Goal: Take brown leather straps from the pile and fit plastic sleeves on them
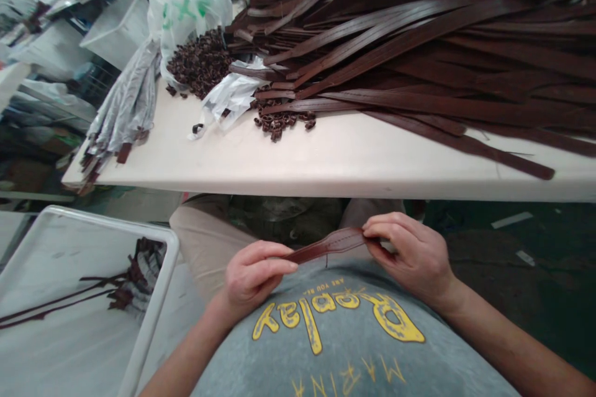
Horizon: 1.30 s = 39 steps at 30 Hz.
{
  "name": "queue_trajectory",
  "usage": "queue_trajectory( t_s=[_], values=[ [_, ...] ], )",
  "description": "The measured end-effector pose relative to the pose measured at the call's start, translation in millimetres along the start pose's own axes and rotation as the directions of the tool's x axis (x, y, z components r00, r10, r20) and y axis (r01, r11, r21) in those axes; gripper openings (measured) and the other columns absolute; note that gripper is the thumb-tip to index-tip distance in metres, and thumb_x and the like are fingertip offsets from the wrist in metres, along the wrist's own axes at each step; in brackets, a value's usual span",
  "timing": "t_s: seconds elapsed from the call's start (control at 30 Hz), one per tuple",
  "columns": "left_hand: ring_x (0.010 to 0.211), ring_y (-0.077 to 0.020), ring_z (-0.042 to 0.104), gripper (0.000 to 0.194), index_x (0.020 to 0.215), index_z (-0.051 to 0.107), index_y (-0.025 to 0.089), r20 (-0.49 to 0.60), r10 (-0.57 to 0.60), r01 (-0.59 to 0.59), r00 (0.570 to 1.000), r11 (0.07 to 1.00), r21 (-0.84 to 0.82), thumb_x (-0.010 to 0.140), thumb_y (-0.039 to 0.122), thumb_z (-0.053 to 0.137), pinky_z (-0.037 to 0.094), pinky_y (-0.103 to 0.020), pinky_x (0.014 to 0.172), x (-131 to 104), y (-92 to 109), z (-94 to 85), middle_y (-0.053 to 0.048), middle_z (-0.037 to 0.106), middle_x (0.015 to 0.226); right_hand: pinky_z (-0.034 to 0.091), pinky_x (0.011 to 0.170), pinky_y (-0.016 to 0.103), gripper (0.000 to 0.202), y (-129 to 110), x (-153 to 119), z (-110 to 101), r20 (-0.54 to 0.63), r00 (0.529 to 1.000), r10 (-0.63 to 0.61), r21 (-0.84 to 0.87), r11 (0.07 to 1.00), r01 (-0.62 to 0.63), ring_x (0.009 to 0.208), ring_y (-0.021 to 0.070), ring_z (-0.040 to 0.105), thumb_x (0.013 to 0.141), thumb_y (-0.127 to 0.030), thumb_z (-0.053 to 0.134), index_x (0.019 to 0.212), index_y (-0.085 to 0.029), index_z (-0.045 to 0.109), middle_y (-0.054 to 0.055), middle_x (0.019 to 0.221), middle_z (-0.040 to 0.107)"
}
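1. The brown strap (331, 243) looked light and pliable, likely leathery, yet stiff enough to hold a slight arch; I judged it hard to break, though its smooth face might have slid a little.
2. Flat pinches near both visible ends seemed the best hold, leaving the stitched stretch free.
3. It was just over the grey shirt (242, 353), with the tabletop (223, 164) beyond at twelve o'clock.
4. At nine o'clock, the left hand (255, 272) pinched it between thumb and fingers; at three o'clock, the right hand (412, 254) gripped it likewise.
5. The wider part sat nearer the right fingers, a thread (326, 259) hanging towards six o'clock.
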<state>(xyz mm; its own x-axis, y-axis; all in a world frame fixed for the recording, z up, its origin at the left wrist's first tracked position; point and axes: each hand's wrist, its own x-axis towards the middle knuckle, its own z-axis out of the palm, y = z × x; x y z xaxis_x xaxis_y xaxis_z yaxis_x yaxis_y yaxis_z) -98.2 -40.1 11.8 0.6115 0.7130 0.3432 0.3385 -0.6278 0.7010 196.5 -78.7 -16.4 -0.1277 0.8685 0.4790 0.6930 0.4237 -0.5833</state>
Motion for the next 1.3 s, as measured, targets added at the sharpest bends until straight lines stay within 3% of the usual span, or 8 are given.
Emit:
queue_trajectory(
  t_s=[0.3, 0.47, 0.73, 0.87, 1.0, 1.1, 1.2, 1.3],
  values=[
    [0.083, -0.0159, 0.073, 0.015, 0.101, 0.074, 0.025, -0.012, 0.059, -0.059, 0.998, 0.998, 0.006, 0.093, 0.023, 0.060, 0.059, -0.026, 0.074, -9.3, -0.3, 4.8, -0.007, 0.076, 0.096, 0.056, 0.069, 0.033, 0.017, -4.7, -7.3, -11.0, -0.011, 1.000, -0.009, -0.095, 0.995, 0.008, 0.075, 0.0193, 0.071, 0.088, -0.016, 0.065, 0.098, -0.030, 0.069, 0.002, 0.089, 0.077],
    [0.083, -0.0162, 0.073, 0.016, 0.101, 0.074, 0.024, -0.022, 0.059, -0.059, 0.998, 0.998, 0.003, 0.091, 0.019, 0.062, 0.059, -0.026, 0.075, -12.4, -1.8, 5.4, -0.008, 0.076, 0.097, 0.059, 0.081, 0.037, 0.023, -5.4, -8.6, -13.6, -0.055, 0.996, -0.076, -0.087, 0.994, 0.071, 0.086, 0.0216, 0.072, 0.085, -0.012, 0.067, 0.099, -0.030, 0.065, 0.002, 0.094, 0.076],
    [0.084, -0.0158, 0.071, 0.018, 0.099, 0.075, 0.022, -0.025, -0.121, 0.114, 0.992, 0.971, -0.210, 0.082, 0.016, 0.072, 0.057, -0.024, 0.077, 0.7, 3.0, 12.8, -0.006, 0.075, 0.096, 0.057, 0.075, 0.033, 0.026, 5.5, -9.9, -3.1, 0.072, 0.997, 0.039, 0.017, 0.999, -0.040, 0.087, 0.0198, 0.069, 0.080, -0.007, 0.055, 0.099, -0.024, 0.059, 0.006, 0.101, 0.070],
    [0.074, -0.0130, 0.069, 0.007, 0.086, 0.077, 0.022, -0.009, -0.487, 0.420, 0.874, 0.763, -0.491, 0.085, 0.019, 0.070, 0.057, -0.023, 0.069, 6.6, 2.8, 21.3, -0.003, 0.072, 0.090, 0.056, 0.081, 0.034, 0.032, 8.8, -5.2, 1.7, 0.291, 0.942, 0.164, 0.233, 0.943, -0.236, 0.093, 0.0218, 0.068, 0.080, -0.017, 0.060, 0.112, -0.022, 0.063, 0.007, 0.105, 0.072],
    [0.068, -0.0103, 0.067, 0.003, 0.082, 0.077, 0.020, 0.076, -0.633, 0.514, 0.771, 0.547, -0.660, 0.080, 0.021, 0.075, 0.056, -0.020, 0.065, 10.6, -2.2, 24.7, -0.001, 0.069, 0.085, 0.053, 0.076, 0.032, 0.029, 10.5, 0.7, 4.0, 0.622, 0.717, 0.316, 0.323, 0.731, -0.602, 0.087, 0.0219, 0.068, 0.081, -0.037, 0.067, 0.104, -0.021, 0.071, 0.004, 0.096, 0.074],
    [0.068, -0.0097, 0.068, 0.019, 0.095, 0.078, 0.022, 0.125, -0.698, 0.572, 0.705, 0.454, -0.683, 0.076, 0.020, 0.078, 0.055, -0.019, 0.065, 12.3, -5.4, 25.1, 0.001, 0.069, 0.081, 0.048, 0.064, 0.028, 0.020, 12.3, 5.0, 4.6, 0.728, 0.590, 0.349, 0.279, 0.635, -0.720, 0.072, 0.0177, 0.063, 0.082, -0.038, 0.064, 0.081, -0.019, 0.071, 0.000, 0.076, 0.069],
    [0.064, -0.0090, 0.068, 0.032, 0.105, 0.075, 0.023, 0.155, -0.760, 0.594, 0.631, 0.345, -0.726, 0.074, 0.022, 0.080, 0.054, -0.018, 0.061, 13.1, -6.8, 27.5, 0.002, 0.069, 0.083, 0.045, 0.060, 0.026, 0.020, 16.5, 7.7, 3.2, 0.786, 0.554, 0.275, 0.264, 0.660, -0.703, 0.068, 0.0158, 0.060, 0.083, -0.037, 0.062, 0.077, -0.019, 0.070, -0.002, 0.071, 0.066],
    [0.064, -0.0093, 0.068, 0.025, 0.099, 0.074, 0.019, 0.187, -0.791, 0.608, 0.582, 0.270, -0.747, 0.076, 0.026, 0.079, 0.053, -0.018, 0.061, 14.8, -7.3, 33.7, 0.001, 0.068, 0.083, 0.047, 0.064, 0.027, 0.023, 18.4, 9.3, 2.9, 0.772, 0.590, 0.238, 0.250, 0.740, -0.624, 0.072, 0.0169, 0.064, 0.090, -0.035, 0.054, 0.086, -0.020, 0.072, 0.000, 0.077, 0.070]
  ],
)
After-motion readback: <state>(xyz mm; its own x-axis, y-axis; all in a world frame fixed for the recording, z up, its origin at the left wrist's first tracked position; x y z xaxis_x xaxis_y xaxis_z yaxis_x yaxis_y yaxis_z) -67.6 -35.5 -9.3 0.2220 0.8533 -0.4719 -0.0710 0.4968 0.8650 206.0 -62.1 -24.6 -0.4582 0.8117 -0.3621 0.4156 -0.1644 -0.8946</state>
